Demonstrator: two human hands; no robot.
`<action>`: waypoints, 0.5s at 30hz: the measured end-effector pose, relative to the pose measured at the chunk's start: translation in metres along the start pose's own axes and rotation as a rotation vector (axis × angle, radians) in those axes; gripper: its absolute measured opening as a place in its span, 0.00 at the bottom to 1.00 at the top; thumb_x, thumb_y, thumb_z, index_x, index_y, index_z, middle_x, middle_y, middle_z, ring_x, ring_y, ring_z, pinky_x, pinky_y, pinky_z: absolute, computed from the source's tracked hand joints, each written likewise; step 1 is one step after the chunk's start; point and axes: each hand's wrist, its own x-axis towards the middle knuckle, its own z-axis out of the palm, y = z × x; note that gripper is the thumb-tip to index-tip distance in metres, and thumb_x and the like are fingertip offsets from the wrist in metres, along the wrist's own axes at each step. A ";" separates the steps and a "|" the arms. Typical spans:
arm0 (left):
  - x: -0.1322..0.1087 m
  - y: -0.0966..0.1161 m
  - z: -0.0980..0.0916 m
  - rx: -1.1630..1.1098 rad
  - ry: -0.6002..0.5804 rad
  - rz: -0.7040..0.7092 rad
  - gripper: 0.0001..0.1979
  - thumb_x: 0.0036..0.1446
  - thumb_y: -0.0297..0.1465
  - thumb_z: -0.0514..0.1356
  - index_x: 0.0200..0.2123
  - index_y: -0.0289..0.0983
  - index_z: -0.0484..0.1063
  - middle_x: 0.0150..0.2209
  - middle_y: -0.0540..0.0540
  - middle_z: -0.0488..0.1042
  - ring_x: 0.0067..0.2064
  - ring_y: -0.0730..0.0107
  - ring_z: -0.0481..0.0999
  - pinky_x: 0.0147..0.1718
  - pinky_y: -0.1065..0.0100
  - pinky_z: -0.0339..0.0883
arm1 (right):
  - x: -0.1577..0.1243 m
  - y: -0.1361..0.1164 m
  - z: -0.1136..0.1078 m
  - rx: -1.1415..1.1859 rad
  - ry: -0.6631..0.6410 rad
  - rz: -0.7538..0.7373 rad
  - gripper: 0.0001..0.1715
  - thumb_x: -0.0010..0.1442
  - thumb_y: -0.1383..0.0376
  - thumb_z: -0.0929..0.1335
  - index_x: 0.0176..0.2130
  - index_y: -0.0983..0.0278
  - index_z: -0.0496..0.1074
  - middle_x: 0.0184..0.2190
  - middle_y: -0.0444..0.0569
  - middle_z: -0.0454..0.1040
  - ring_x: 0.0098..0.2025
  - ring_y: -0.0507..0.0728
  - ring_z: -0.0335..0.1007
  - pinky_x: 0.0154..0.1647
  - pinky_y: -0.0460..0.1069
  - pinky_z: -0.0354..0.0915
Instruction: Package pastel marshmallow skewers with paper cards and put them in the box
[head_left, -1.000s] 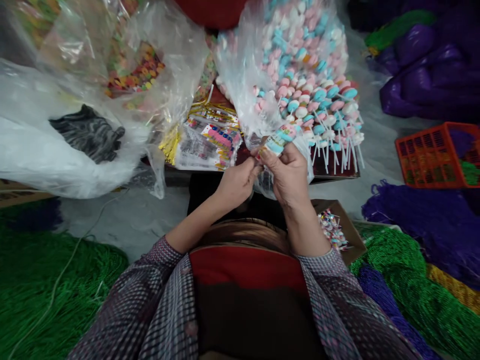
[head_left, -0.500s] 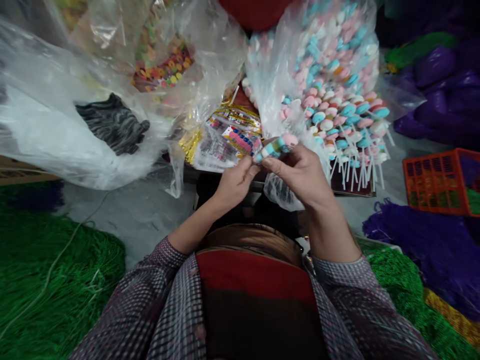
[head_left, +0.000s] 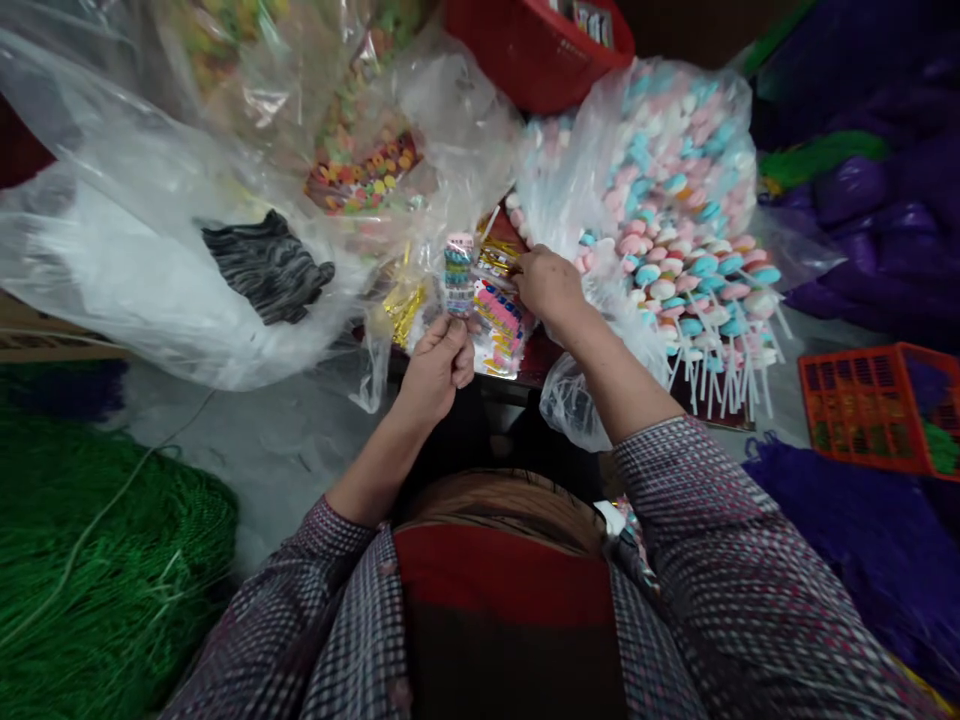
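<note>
Upright in my left hand point(head_left: 439, 365) is a small clear packet of striped candy point(head_left: 458, 268), pinched at its lower end. My right hand point(head_left: 550, 285) reaches to the gold twist ties point(head_left: 496, 256) with its fingers bent together; whether a tie is between the fingertips is too small to tell. Printed wrappers point(head_left: 499, 325) with a colourful label lie between the two hands. More gold ties point(head_left: 405, 312) are left of the candy packet. Pink, blue and white marshmallow sticks point(head_left: 697, 270) lie in and before a clear bag to the right.
A red basin point(head_left: 536, 60) stands behind. Clear bags of ring candies point(head_left: 367, 170) and a white bag with a dark bundle point(head_left: 266, 265) fill the left. An orange crate point(head_left: 851, 410) and purple strands are right; green strands point(head_left: 97, 540) lie left.
My right hand has let go of the candy packet and moved up to the gold ties. My left hand now holds the packet upright, farther left. The camera view has shifted slightly.
</note>
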 end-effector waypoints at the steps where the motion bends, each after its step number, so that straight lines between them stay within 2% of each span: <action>1: 0.000 -0.002 -0.001 0.013 -0.004 0.019 0.15 0.59 0.41 0.69 0.32 0.37 0.70 0.17 0.60 0.61 0.15 0.85 0.53 0.14 0.78 0.49 | -0.001 -0.001 0.002 -0.007 0.013 0.010 0.20 0.65 0.72 0.62 0.50 0.73 0.78 0.52 0.72 0.78 0.52 0.75 0.76 0.51 0.64 0.69; 6: 0.002 -0.005 -0.002 0.029 0.032 0.035 0.14 0.60 0.40 0.69 0.32 0.37 0.71 0.16 0.59 0.61 0.15 0.84 0.55 0.15 0.77 0.50 | -0.002 0.006 0.005 -0.002 0.047 0.019 0.21 0.65 0.71 0.60 0.47 0.72 0.79 0.48 0.72 0.80 0.48 0.72 0.77 0.48 0.62 0.69; 9: 0.002 -0.002 -0.002 -0.002 0.049 0.009 0.13 0.62 0.40 0.67 0.32 0.38 0.70 0.16 0.59 0.61 0.15 0.84 0.54 0.15 0.77 0.49 | 0.000 0.015 0.004 0.096 0.086 0.022 0.17 0.63 0.70 0.62 0.42 0.69 0.79 0.44 0.67 0.82 0.46 0.70 0.77 0.48 0.60 0.68; 13: 0.002 0.003 -0.002 -0.030 0.059 -0.020 0.14 0.63 0.41 0.65 0.32 0.38 0.69 0.16 0.60 0.60 0.14 0.84 0.53 0.14 0.77 0.47 | -0.003 0.023 0.002 0.430 0.226 0.060 0.10 0.58 0.69 0.64 0.33 0.64 0.75 0.34 0.55 0.82 0.37 0.61 0.76 0.42 0.53 0.68; 15: 0.002 0.005 -0.002 -0.033 0.055 -0.015 0.14 0.63 0.40 0.66 0.32 0.38 0.70 0.16 0.60 0.59 0.13 0.84 0.52 0.13 0.77 0.46 | -0.009 0.025 0.003 0.649 0.226 0.085 0.06 0.57 0.69 0.65 0.31 0.62 0.72 0.28 0.50 0.79 0.30 0.56 0.73 0.35 0.51 0.67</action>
